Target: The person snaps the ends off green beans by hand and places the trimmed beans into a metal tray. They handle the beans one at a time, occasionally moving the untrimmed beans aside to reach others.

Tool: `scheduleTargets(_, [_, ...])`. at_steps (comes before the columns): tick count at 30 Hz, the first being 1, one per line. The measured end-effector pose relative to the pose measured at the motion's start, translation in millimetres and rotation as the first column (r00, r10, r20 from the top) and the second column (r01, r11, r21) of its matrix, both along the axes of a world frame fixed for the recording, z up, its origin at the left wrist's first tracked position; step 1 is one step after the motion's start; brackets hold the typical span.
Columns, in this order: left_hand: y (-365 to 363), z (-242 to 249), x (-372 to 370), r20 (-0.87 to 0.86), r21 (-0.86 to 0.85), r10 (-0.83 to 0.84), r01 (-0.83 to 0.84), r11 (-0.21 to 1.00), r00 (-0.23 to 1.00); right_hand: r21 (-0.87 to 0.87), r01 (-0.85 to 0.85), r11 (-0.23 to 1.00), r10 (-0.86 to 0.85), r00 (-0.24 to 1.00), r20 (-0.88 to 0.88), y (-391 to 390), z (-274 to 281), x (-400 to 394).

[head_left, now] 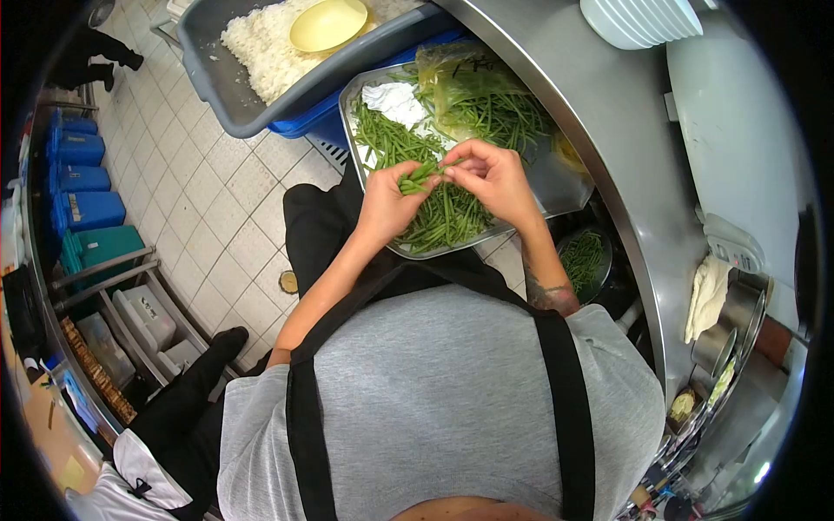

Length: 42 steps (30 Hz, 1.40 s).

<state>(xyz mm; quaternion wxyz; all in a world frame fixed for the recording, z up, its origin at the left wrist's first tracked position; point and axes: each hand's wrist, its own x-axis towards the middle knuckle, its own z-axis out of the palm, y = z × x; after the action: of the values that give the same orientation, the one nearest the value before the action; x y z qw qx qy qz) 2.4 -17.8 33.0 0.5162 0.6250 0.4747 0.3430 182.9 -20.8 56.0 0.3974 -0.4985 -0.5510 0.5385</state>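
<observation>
A metal tray (349,113) rests in front of me, bearing loose green beans (445,219), a crumpled white paper (395,103) and a yellowish plastic bag (447,82) with more beans by it. Over the tray, my left hand (389,198) is closed round a small bunch of green beans (417,179). Close to its fingertips, my right hand (493,182) pinches at the end of a bean from that bunch. The fingertips of both hands nearly meet.
A grey tub (228,100) of white rice with a yellow bowl (328,24) stands beyond the tray. A bowl of beans (582,259) sits lower right, beneath a steel counter (608,130). Other people's legs show at upper left and lower left.
</observation>
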Motion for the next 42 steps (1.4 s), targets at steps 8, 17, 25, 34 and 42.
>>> scheduleTargets(8, [1,-5,-2,-0.168,0.36,0.03,0.033,0.932,0.985,0.3,-0.09,0.95,-0.077,0.86,0.504,4,-1,-1])
scheduleTargets(17, [-2,-7,5,0.387,-0.4,0.187,-0.019,0.916,0.903,0.028,0.25,0.968,-0.25,0.968,-0.008,0,-15,-26])
scheduleTargets(25, [11,-9,-12,0.578,-0.543,0.422,-0.056,0.838,0.699,0.24,-0.017,0.971,-0.053,0.958,0.281,-4,-18,-14])
scheduleTargets(34, [9,-14,-9,0.553,-0.557,0.495,-0.145,0.818,0.67,0.134,-0.07,0.989,0.017,0.934,0.358,-7,-12,-16])
scheduleTargets(42, [3,-12,1,0.553,-0.553,0.497,-0.151,0.819,0.669,0.242,-0.059,0.969,-0.034,0.93,0.367,-5,-13,-25])
